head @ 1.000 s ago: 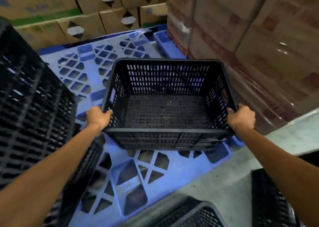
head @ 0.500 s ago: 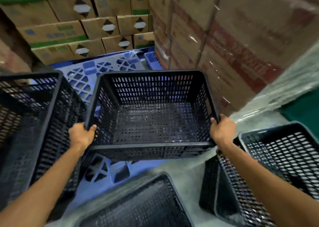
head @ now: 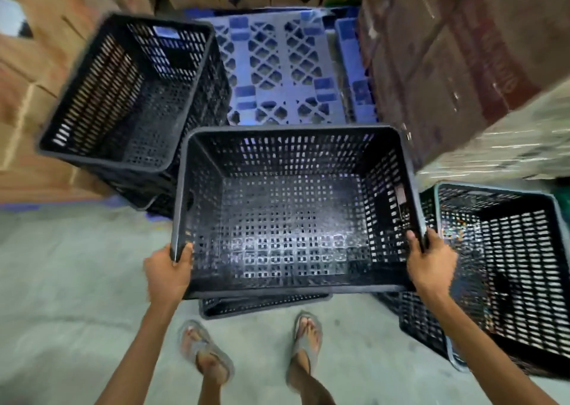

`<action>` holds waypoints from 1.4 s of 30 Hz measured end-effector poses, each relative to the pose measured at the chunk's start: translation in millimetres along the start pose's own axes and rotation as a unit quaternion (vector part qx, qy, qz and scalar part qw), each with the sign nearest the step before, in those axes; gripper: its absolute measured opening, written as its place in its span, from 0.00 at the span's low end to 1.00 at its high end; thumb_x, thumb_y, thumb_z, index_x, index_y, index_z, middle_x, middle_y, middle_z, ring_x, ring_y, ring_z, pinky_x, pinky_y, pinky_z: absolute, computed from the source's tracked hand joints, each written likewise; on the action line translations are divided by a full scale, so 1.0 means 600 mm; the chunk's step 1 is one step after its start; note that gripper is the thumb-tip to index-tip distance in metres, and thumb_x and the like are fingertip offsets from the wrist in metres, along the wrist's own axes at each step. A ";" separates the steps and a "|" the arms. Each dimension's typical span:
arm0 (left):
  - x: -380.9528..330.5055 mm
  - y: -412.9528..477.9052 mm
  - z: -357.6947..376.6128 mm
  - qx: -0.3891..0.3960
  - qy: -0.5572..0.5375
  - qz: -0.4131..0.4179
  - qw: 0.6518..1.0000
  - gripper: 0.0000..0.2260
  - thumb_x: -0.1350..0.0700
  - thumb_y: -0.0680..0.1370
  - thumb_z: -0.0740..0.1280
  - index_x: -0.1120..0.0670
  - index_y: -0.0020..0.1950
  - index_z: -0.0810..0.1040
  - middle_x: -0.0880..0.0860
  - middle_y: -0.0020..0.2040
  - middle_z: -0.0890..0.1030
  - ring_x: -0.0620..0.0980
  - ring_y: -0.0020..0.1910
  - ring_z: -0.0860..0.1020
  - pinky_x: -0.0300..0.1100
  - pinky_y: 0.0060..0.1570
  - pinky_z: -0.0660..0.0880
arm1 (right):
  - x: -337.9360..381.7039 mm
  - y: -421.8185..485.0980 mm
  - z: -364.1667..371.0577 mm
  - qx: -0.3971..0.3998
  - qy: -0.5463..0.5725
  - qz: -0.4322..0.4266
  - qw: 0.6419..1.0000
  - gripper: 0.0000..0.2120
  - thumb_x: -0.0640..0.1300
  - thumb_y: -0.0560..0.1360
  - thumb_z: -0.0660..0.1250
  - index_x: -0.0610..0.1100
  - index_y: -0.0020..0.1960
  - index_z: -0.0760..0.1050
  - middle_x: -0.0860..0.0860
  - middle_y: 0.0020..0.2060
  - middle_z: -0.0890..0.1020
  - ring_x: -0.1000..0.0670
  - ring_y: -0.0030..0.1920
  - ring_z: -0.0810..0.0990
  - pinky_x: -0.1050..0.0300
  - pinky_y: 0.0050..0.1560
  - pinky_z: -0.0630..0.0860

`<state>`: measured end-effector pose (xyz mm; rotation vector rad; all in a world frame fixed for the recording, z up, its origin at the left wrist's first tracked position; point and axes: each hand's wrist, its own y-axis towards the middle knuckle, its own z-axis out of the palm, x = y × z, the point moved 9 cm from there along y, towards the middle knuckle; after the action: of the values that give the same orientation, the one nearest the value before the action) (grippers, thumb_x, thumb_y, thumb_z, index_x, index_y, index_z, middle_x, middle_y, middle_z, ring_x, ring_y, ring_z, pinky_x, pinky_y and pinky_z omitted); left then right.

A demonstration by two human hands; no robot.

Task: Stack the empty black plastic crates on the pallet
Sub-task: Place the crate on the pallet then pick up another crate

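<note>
Both hands, left hand (head: 168, 273) and right hand (head: 430, 264), grip the near corners of an empty black crate (head: 296, 213) above the concrete floor. It is the carrying step; next it needs setting on the blue pallet (head: 277, 71), probably onto the crate stack (head: 132, 96).

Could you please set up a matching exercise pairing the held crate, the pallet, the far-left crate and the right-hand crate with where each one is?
Things:
1. held crate
2. pallet
3. left crate
4. right crate

Places:
A. on the floor beside the right hand
B. gripped by both hands, left hand at its near corner
C. blue, bare, ahead
D. atop a stack at the pallet's left

Pairs: 1-B, 2-C, 3-D, 4-A
</note>
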<state>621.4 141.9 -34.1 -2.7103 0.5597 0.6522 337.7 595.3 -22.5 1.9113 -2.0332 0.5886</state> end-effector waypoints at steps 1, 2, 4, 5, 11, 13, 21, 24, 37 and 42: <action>0.030 -0.021 0.002 0.002 -0.001 -0.007 1.000 0.14 0.58 0.75 0.69 0.68 0.37 0.79 0.70 0.34 0.81 0.68 0.36 0.81 0.50 0.36 0.70 | -0.005 -0.019 0.007 0.006 -0.007 -0.001 1.000 0.16 0.50 0.78 0.62 0.36 0.43 0.73 0.33 0.33 0.80 0.34 0.33 0.79 0.46 0.33 0.71; 0.066 -0.043 0.005 0.006 -0.004 -0.020 1.000 0.13 0.58 0.75 0.69 0.68 0.38 0.80 0.69 0.34 0.81 0.67 0.35 0.81 0.48 0.35 0.69 | -0.011 -0.041 0.017 0.013 -0.014 -0.002 1.000 0.15 0.48 0.78 0.63 0.35 0.45 0.74 0.32 0.34 0.81 0.33 0.34 0.80 0.45 0.34 0.72; 0.129 -0.080 0.016 0.018 -0.002 -0.048 0.999 0.13 0.57 0.76 0.69 0.67 0.38 0.80 0.67 0.34 0.82 0.65 0.35 0.81 0.48 0.34 0.71 | -0.017 -0.078 0.043 0.020 -0.026 -0.006 0.999 0.14 0.45 0.78 0.65 0.32 0.49 0.77 0.30 0.36 0.81 0.32 0.36 0.81 0.44 0.36 0.74; 0.163 -0.096 0.022 0.021 -0.001 -0.062 0.998 0.13 0.57 0.76 0.69 0.67 0.39 0.80 0.67 0.34 0.82 0.64 0.34 0.81 0.47 0.33 0.71 | -0.021 -0.098 0.063 0.028 -0.033 -0.009 0.999 0.14 0.44 0.78 0.65 0.31 0.50 0.77 0.30 0.36 0.82 0.32 0.36 0.81 0.44 0.36 0.75; 0.323 -0.135 0.080 0.023 0.027 -0.087 0.996 0.13 0.55 0.77 0.68 0.67 0.44 0.82 0.67 0.35 0.83 0.64 0.34 0.82 0.45 0.32 0.70 | -0.055 -0.188 0.190 0.073 -0.074 -0.006 0.995 0.13 0.41 0.77 0.66 0.29 0.51 0.77 0.29 0.37 0.82 0.31 0.36 0.81 0.44 0.36 0.75; 0.349 -0.129 0.100 0.034 0.038 -0.087 0.995 0.14 0.53 0.76 0.68 0.66 0.44 0.82 0.67 0.35 0.83 0.64 0.34 0.82 0.48 0.33 0.74 | -0.064 -0.196 0.205 0.068 -0.076 0.026 0.994 0.15 0.43 0.78 0.66 0.30 0.54 0.77 0.29 0.40 0.82 0.31 0.39 0.82 0.42 0.40 0.77; 0.393 -0.094 0.149 0.013 0.002 -0.106 0.994 0.13 0.56 0.76 0.68 0.67 0.41 0.81 0.66 0.34 0.83 0.64 0.33 0.81 0.42 0.32 0.68 | -0.081 -0.202 0.291 0.055 -0.054 0.005 0.997 0.13 0.46 0.79 0.62 0.36 0.44 0.72 0.36 0.31 0.79 0.35 0.32 0.80 0.52 0.32 0.70; 0.399 -0.069 0.173 0.005 -0.013 -0.101 0.995 0.14 0.55 0.77 0.67 0.67 0.40 0.81 0.65 0.32 0.82 0.62 0.32 0.81 0.42 0.31 0.68 | -0.071 -0.183 0.310 0.043 -0.053 -0.001 0.998 0.13 0.45 0.79 0.62 0.35 0.45 0.71 0.34 0.30 0.78 0.32 0.33 0.79 0.53 0.33 0.65; 0.358 -0.041 0.174 0.025 0.056 -0.037 0.997 0.25 0.55 0.76 0.65 0.54 0.73 0.63 0.60 0.60 0.80 0.62 0.55 0.81 0.55 0.49 0.80 | -0.043 -0.181 0.342 0.064 -0.156 -0.066 0.983 0.25 0.42 0.80 0.56 0.42 0.75 0.55 0.37 0.71 0.67 0.34 0.62 0.74 0.41 0.49 0.75; 0.291 -0.006 0.190 0.091 0.175 0.086 0.977 0.46 0.57 0.71 0.69 0.52 0.79 0.40 0.56 0.80 0.45 0.56 0.80 0.48 0.52 0.75 0.59 | 0.027 -0.150 0.372 0.117 -0.250 -0.241 0.930 0.44 0.24 0.67 0.57 0.39 0.79 0.43 0.39 0.78 0.45 0.41 0.78 0.46 0.44 0.70 0.62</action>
<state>724.2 134.6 -215.5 -2.6328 0.8990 0.1465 440.6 470.5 -201.4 2.8148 -1.6741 0.2364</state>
